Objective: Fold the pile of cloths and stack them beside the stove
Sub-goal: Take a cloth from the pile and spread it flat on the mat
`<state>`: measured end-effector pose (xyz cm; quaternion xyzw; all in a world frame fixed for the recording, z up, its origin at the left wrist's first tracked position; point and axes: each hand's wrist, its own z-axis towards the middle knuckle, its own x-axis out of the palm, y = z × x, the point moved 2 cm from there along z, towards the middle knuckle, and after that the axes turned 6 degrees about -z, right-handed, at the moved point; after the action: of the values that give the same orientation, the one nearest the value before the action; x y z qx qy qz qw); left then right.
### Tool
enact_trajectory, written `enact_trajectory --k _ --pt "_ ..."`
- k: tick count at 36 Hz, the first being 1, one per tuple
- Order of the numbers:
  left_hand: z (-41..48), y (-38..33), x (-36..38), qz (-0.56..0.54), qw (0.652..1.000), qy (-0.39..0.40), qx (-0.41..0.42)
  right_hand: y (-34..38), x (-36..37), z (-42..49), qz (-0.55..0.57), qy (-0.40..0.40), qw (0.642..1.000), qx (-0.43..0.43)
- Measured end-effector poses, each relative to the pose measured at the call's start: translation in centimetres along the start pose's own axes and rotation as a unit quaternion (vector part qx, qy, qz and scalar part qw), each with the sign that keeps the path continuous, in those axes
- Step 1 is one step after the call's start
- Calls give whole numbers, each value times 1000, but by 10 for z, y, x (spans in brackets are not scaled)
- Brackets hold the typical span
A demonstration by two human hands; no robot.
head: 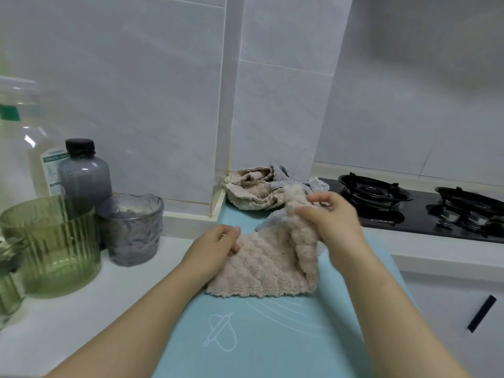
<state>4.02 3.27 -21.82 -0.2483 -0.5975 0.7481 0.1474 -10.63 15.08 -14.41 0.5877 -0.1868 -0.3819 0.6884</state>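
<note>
A: Where are the hands?
B: Apart, but both on the same piece. The left hand (218, 241) has its fingers curled on the left edge of a fluffy beige terry cloth (261, 268), keeping that edge low. The right hand (327, 216) pinches a bunched corner and holds it lifted, so the right side stands up in a ridge while the rest lies flat.
A: Folded, then?
B: Not yet. I'd judge it is being spread, or brought over for a first fold. A grey-blue face shows underneath, near the raised part.
A: What is it lying on?
B: A pale blue mat with a white rolling-pin drawing (245, 336), laid on the white surface (81, 309).
A: And the other cloths?
B: A crumpled heap of beige and grey-blue cloths (253, 192) sits at the back of the mat against the tiled wall corner, just beside the black glass gas stove (409, 208). Nothing in it looks folded, and I see no neat stack anywhere.
A: So how far along?
B: Early, by my reckoning: one piece in hand, the heap waiting, the stack not begun.
A: Anything else about?
B: To the left, well apart from the work, there is a green ribbed glass tumbler (54, 246), a smoky grey crinkled glass (133, 230), a dark grey plastic bottle with a black cap (84, 170) and a large clear bottle (24, 148) behind them
</note>
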Motion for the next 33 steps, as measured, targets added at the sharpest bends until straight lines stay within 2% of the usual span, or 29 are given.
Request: enact_trajectory --k 4,7,9,12,14,16,19,23,28,33 --pt "2 -5 -3 -136 989 -32 -56 9 39 -12 -84 106 989 -56" --pt "1 -10 -6 -146 986 -47 -60 9 47 -17 -49 206 975 -59" --pt "0 -9 -7 -117 991 -40 -48 4 39 -15 10 173 982 -68" --pt "-4 -6 -6 -69 997 -10 -36 -17 19 -11 109 23 993 -37" --pt "-7 -8 -5 -53 998 -15 -30 -32 7 -10 94 -62 994 0" --pt "-7 -8 -7 -46 998 -41 -11 -42 0 -6 60 -105 992 18" --pt "-7 -9 -13 -30 995 -94 17 -47 4 -3 24 -72 996 38" --pt "-7 -10 -21 107 981 -154 38 -51 20 -7 -52 30 998 38" --pt "-8 -8 -17 253 960 -111 38 -52 26 -10 -179 76 981 9" --pt "-7 -6 -17 263 958 -99 48 -52 26 -11 -203 103 973 26"
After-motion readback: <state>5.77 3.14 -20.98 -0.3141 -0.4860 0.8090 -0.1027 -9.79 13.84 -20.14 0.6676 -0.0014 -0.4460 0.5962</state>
